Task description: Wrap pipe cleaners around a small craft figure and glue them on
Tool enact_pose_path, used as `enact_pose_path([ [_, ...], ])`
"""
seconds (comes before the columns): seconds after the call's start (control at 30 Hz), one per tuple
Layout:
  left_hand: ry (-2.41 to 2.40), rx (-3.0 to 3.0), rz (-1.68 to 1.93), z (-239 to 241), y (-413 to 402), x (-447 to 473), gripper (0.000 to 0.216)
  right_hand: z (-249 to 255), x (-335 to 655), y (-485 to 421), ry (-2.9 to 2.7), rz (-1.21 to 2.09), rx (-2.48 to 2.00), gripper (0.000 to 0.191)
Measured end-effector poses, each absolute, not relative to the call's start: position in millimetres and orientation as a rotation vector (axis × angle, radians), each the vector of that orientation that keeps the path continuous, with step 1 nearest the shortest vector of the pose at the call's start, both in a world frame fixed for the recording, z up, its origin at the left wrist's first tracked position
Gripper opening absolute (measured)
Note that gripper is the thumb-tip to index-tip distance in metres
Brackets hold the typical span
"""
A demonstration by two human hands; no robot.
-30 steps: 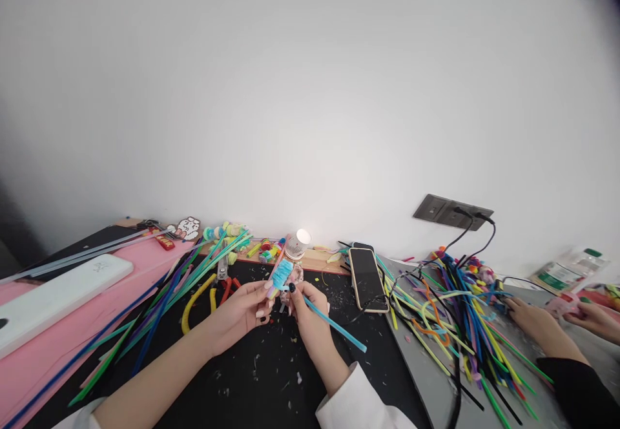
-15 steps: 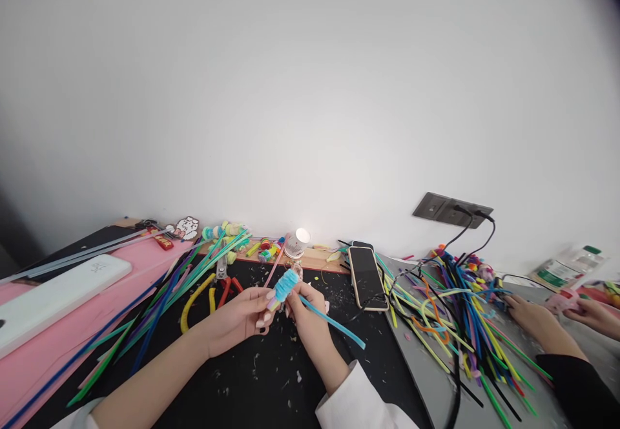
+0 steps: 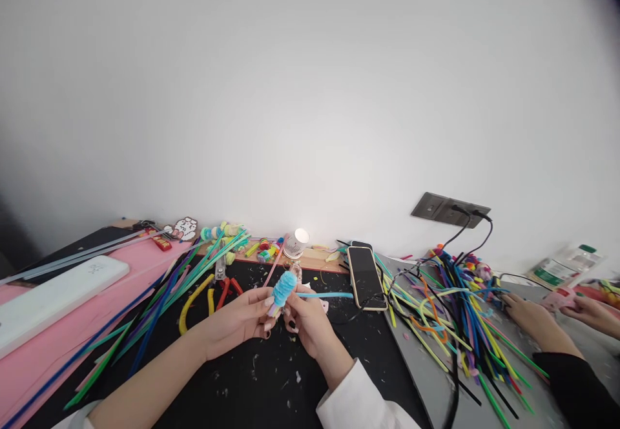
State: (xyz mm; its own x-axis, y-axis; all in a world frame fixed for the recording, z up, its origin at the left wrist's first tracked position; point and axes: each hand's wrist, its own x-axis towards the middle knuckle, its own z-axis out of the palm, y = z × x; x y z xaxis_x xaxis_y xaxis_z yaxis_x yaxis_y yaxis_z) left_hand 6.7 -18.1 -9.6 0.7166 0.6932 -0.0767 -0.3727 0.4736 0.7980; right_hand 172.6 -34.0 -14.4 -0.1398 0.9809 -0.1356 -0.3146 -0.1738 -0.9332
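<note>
My left hand (image 3: 239,318) pinches the lower end of a small stick wound with a fuzzy blue coil (image 3: 283,284), held above the black mat (image 3: 271,377). My right hand (image 3: 309,322) is closed on the same piece from the right, its fingers gripping the free tail of the blue pipe cleaner (image 3: 324,295), which sticks out level toward the right. Both hands meet at the coil, thumbs nearly touching.
Loose pipe cleaners (image 3: 159,300) fan out at left beside yellow and red pliers (image 3: 213,290). A phone (image 3: 365,267) lies right of my hands. A big tangle of coloured pipe cleaners (image 3: 460,306) covers the grey board, where another person's hands (image 3: 533,319) work. A white case (image 3: 53,293) rests on pink sheet.
The blue tail swung up from slanting down-right to level as my right hand wound it round the coil. The coil turned more upright. The other person's hands barely shifted.
</note>
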Motion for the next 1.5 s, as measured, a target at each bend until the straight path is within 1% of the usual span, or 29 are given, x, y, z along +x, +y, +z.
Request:
enact_pose_path([
  [0.1,0.424,0.885,0.674,-9.5,-18.5,6.8,0.029,-14.9,173.6,-32.1,-0.916,1.693,-0.966,0.034],
  [0.2,0.433,0.917,0.669,-9.7,-18.5,6.6,0.028,-14.0,173.3,-31.5,-0.856,1.753,-0.929,0.029],
  [0.5,0.492,0.871,0.631,-7.5,-20.1,4.5,0.021,-20.9,173.5,-30.0,-0.870,1.687,-0.985,0.025],
  [0.77,0.567,0.674,0.640,-10.6,-19.5,5.3,0.024,-23.3,173.0,-28.9,-0.886,1.675,-1.033,0.026],
  [1.03,0.532,0.690,0.658,-16.7,-16.4,4.9,0.016,-19.4,172.0,-30.0,-0.886,1.645,-1.047,0.020],
  [1.17,0.563,0.667,0.706,-21.5,-13.5,4.3,0.013,-12.7,176.2,-27.5,-0.973,1.604,-1.056,0.024],
  [1.27,0.596,0.648,0.759,-17.1,-13.7,5.2,0.009,-7.2,183.8,-23.1,-1.059,1.495,-1.118,0.031],
  [1.33,0.597,0.643,0.792,-12.1,-14.4,6.2,0.007,-4.3,191.0,-20.0,-1.105,1.321,-1.229,0.032],
  [1.4,0.587,0.643,0.818,-8.1,-14.6,7.2,0.008,-1.2,199.3,-16.9,-1.123,1.212,-1.320,0.028],
  [1.47,0.584,0.639,0.844,-6.5,-13.7,8.0,0.010,2.9,207.5,-13.3,-1.175,1.088,-1.440,0.016],
  [1.5,0.587,0.635,0.857,-6.5,-12.9,8.4,0.011,5.6,211.4,-10.9,-1.335,0.884,-1.630,0.012],
])
